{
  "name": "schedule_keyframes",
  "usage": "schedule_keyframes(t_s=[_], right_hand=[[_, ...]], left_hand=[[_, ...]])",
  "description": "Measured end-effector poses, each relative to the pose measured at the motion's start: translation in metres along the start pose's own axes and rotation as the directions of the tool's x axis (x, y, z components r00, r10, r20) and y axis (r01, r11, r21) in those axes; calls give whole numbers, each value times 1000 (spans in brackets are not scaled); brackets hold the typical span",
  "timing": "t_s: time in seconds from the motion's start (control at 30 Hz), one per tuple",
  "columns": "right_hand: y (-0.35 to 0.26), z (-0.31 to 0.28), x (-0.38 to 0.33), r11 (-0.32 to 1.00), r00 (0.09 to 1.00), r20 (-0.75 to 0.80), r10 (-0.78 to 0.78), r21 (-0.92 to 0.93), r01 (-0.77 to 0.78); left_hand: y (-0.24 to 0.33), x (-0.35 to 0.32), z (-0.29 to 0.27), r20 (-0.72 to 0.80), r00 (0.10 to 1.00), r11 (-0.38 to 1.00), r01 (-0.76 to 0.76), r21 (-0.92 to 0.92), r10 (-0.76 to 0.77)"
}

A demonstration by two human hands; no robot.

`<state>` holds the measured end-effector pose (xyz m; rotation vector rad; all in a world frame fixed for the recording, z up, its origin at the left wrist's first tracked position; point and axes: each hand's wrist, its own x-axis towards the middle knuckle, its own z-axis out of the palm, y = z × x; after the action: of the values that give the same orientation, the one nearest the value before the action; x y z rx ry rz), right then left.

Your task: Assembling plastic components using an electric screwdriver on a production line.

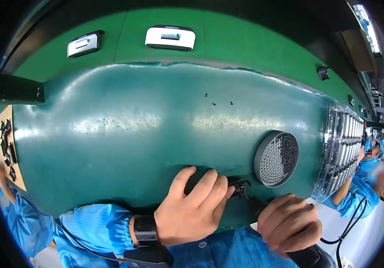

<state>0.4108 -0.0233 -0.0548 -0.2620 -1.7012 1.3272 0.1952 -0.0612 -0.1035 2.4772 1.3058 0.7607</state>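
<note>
My left hand (196, 207) lies over a small black plastic part (237, 185) and grips it against the green mat. Most of the part is hidden under the fingers; its right end shows beside the thumb. My right hand (290, 223) is wrapped round a black screwdriver (255, 205), its narrow front end pointing at the exposed end of the part. Whether the tip touches the part, I cannot tell. Just beyond the right hand stands a round grey tray (259, 167) with a perforated bottom, its right half covered with small dark screws (286, 154).
Three tiny dark pieces (214, 104) lie farther back on the mat (125, 152). At the right are clear plastic trays (334, 156) holding white-and-black units. White-and-black devices (170, 37) sit on the green ledge behind. A board with black parts (18, 165) is at far left. Co-workers (366, 192) sit on both sides.
</note>
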Motion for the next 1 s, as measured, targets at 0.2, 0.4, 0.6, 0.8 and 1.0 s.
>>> schedule_keyframes(t_s=[0.2, 0.4, 0.6, 0.8, 1.0], right_hand=[[-22, 0, 2, 979, 965, -263, 22, 201, 33], [-34, 3, 2, 978, 978, -174, -112, 157, 140], [-54, 18, 13, 986, 971, -230, -58, 141, 92], [-59, 36, 11, 996, 950, -312, 29, 84, -3], [-52, 44, 16, 993, 939, -335, 77, 114, -41]], left_hand=[[16, 4, -25, 43, 998, 998, -54, 11, 54], [31, 3, -39, 35, 996, 997, -78, 22, 78], [38, 4, -53, 42, 995, 996, -88, 10, 87], [37, -7, -52, 38, 996, 997, -79, 22, 78], [31, -15, -49, -1, 997, 997, -78, 2, 78]])
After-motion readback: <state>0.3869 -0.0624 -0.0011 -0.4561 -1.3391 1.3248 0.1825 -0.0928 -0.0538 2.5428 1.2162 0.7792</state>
